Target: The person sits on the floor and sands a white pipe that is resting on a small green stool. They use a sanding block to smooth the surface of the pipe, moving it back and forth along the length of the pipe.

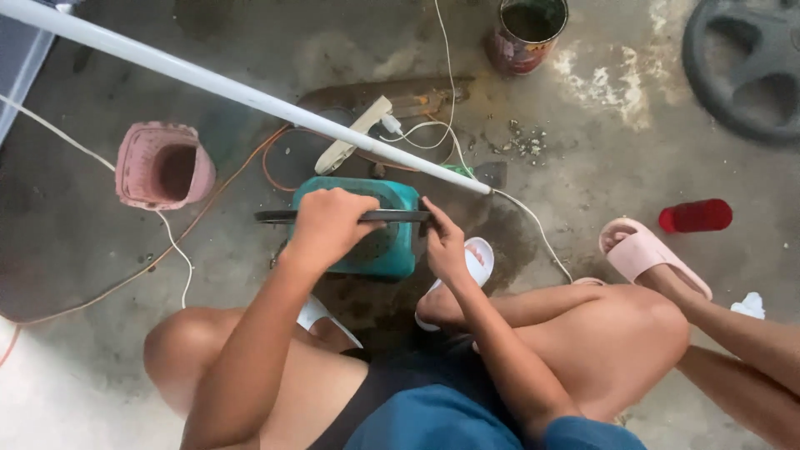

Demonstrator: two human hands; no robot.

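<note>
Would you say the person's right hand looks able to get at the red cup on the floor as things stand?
Probably not without letting go: the right hand is pinching the end of the dark flat bar, and the red cup lies well off to the right, past a pink sandal.

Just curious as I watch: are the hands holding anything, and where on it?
Both hold a thin dark strip over the teal box: left hand near its middle, right hand at its right end.
</note>
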